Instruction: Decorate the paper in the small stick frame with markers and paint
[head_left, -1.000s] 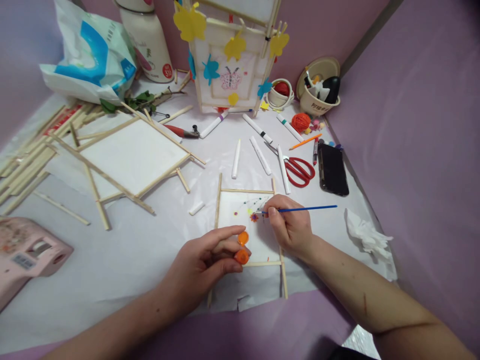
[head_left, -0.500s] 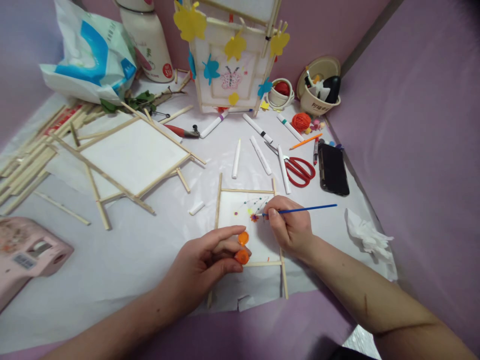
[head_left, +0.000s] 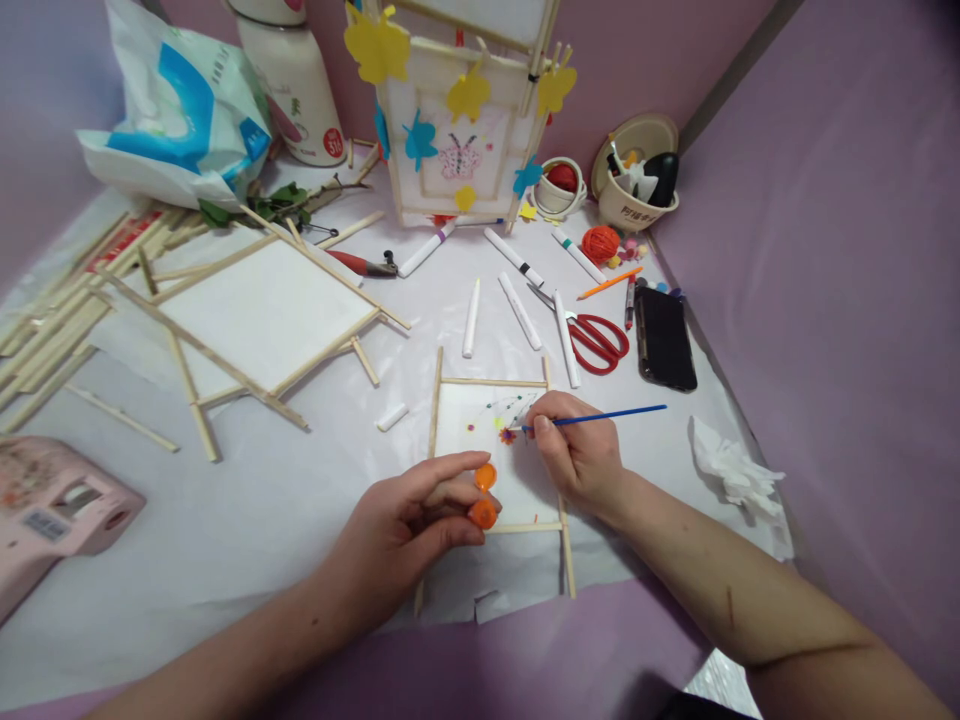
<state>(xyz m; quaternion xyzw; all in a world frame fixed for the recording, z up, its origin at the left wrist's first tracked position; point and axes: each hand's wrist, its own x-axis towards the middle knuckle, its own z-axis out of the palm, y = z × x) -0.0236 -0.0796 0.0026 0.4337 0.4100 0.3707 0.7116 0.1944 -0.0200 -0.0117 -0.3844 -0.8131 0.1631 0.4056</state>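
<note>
My right hand [head_left: 581, 450] pinches a thin blue paintbrush [head_left: 619, 415], its tip at a small orange and purple flower [head_left: 507, 436] painted on a white panel. Slim wooden sticks frame this panel [head_left: 465, 405], which also bears a dotted branch, a yellow spot and a small purple dot. In my left hand [head_left: 427, 510], over the panel's lower left, is a small orange paint pot [head_left: 484, 514] with its flip lid [head_left: 486, 476] raised. Thumb and fingers close around the pot.
Beyond the panel lie several white markers [head_left: 519, 310], red-handled scissors [head_left: 600, 342] and a phone [head_left: 666, 338]. A larger stick frame [head_left: 270, 310] rests at left, near a pink glue gun or tape tool [head_left: 67, 510]. A decorated lantern [head_left: 457, 130] stands behind; crumpled tissue [head_left: 731, 460] lies right.
The brush's rear end has shifted very slightly left and up, while its tip stays at the flower. My left hand holds the paint pot in the same place.
</note>
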